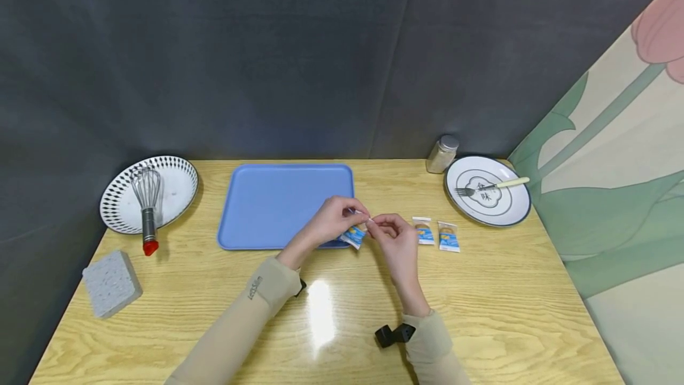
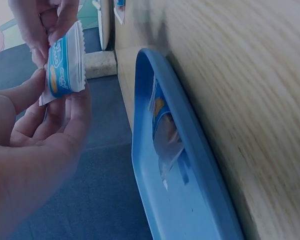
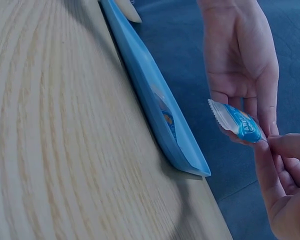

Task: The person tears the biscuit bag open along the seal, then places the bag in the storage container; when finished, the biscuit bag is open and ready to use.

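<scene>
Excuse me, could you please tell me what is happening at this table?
A person's left hand holds a blue-and-white snack packet, while the right hand pinches one end of it. Whether it has been torn open is unclear. Another packet lies in the blue tray, and two more packets lie on the wooden table to the right of the hands.

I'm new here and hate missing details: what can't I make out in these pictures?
- Head view: part of the held packet, hidden by the left hand.
- Left wrist view: part of the packet in the tray, hidden by the tray's rim.
- Head view: small print on the loose packets, too small to read.
- Right wrist view: what the pale thing is, cut off by the top edge.
</scene>
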A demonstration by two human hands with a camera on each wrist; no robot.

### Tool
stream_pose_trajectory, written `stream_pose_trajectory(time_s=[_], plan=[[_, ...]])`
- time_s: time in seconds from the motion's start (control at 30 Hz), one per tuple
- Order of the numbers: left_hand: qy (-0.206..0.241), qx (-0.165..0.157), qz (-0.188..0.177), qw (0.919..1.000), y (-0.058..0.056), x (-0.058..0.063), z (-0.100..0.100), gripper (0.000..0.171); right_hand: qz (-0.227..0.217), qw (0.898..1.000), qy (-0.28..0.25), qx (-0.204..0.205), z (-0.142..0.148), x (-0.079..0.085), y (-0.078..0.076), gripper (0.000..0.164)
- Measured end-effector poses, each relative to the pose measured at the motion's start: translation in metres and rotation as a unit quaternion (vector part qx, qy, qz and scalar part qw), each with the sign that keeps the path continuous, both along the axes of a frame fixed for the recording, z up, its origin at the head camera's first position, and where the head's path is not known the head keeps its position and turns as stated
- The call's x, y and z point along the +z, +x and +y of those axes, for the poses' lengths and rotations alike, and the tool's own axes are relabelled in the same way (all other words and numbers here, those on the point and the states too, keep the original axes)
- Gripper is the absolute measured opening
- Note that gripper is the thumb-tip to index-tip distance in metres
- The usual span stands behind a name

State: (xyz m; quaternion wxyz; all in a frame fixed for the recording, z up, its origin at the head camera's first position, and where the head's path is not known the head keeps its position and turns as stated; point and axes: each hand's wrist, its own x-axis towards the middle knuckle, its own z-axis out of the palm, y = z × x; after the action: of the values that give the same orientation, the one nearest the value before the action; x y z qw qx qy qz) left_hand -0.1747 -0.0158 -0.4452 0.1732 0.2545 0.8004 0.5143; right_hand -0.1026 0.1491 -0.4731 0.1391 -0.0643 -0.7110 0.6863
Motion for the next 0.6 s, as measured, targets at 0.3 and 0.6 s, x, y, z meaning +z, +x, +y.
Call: stream_pose_trajectory(time_s=[0.3, 0.6], plan=[[-0.005, -0.015, 0.013, 0.9998, -0.0026, 0.0007, -0.0017, 0.014, -0.003, 0.999, 0.031, 0.017, 0.0007, 0.0008, -0.0008, 0.012], [-0.018, -0.028, 0.023, 0.9992, -0.0022, 0.0015, -0.0036, 0.014, -0.001, 0.999, 0.044, 0.017, -0.0002, -0.0021, -0.0023, 0.009]])
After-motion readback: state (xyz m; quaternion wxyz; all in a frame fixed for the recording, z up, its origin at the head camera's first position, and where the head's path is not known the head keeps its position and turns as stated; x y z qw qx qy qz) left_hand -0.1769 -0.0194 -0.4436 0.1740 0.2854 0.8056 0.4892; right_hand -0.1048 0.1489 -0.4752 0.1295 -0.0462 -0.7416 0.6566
